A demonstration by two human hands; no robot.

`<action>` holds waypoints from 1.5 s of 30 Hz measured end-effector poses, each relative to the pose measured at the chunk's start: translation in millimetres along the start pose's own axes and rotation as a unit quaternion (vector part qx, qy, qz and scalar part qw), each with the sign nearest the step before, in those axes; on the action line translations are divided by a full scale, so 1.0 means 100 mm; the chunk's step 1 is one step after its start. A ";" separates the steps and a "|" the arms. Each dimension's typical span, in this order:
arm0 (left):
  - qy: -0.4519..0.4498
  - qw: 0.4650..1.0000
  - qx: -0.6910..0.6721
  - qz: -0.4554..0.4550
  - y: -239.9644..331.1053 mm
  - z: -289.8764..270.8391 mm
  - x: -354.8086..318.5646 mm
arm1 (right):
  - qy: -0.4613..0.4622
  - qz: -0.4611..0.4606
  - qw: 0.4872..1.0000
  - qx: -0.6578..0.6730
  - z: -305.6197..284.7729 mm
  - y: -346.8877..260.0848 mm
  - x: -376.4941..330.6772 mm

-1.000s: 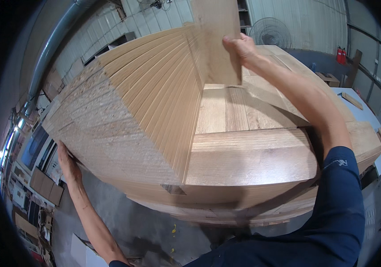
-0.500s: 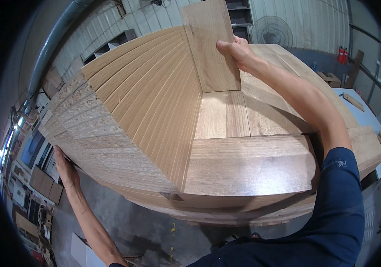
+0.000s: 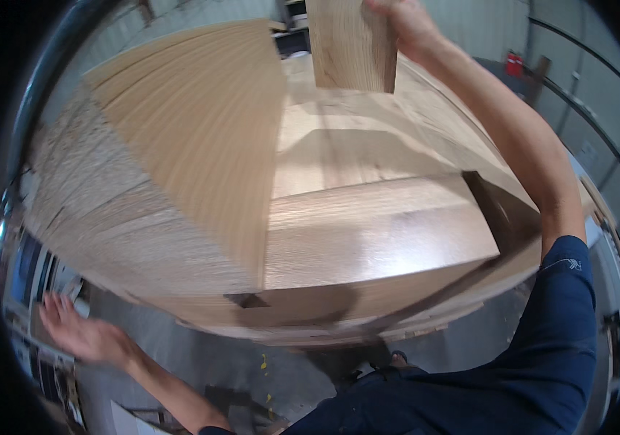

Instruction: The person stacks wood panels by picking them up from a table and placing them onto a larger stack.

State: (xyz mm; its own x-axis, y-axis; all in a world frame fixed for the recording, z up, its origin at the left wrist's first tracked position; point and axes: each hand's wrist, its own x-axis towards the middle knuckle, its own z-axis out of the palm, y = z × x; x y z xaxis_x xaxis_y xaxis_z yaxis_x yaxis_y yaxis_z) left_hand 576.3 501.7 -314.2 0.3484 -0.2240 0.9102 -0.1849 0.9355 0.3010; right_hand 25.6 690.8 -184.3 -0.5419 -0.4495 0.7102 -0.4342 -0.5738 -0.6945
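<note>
Right hand (image 3: 405, 25) grips a short wooden board (image 3: 352, 43) up at twelve o'clock, fingers closed over its right edge, so the board hangs upright above the big stack of wooden planks (image 3: 375, 239). Its lower end sits clear of the top plank below it. Left hand (image 3: 81, 333) is down at eight o'clock, fingers spread and holding nothing, blurred, just off the stack's lower left edge where the slanted plank ends (image 3: 121, 210) fan out. Beneath the stack lies grey concrete floor (image 3: 252, 362). A dark blue sleeve (image 3: 556, 348) covers the right upper arm at four o'clock.
</note>
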 end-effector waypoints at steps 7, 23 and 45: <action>-0.539 0.703 -0.454 -0.091 1.99 0.32 -2.14 | 0.177 -0.092 0.978 0.062 -1.25 -1.82 -1.63; -0.722 0.013 -0.449 -0.526 6.70 0.54 -5.96 | 0.759 -0.002 0.649 0.056 -3.91 -2.26 -7.43; -0.768 0.259 -0.307 -0.499 9.29 6.50 -9.80 | 0.608 0.392 0.690 -0.044 -9.61 -0.25 -6.48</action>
State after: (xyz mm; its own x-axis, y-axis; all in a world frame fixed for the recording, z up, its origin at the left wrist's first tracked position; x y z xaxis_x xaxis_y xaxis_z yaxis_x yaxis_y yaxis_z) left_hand -534.0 1412.7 -742.0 -0.9226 0.1576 -0.3520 -0.3616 -0.0361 0.9316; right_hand -303.9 1653.8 -738.4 -0.8149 0.3380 -0.4709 0.3210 -0.4133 -0.8521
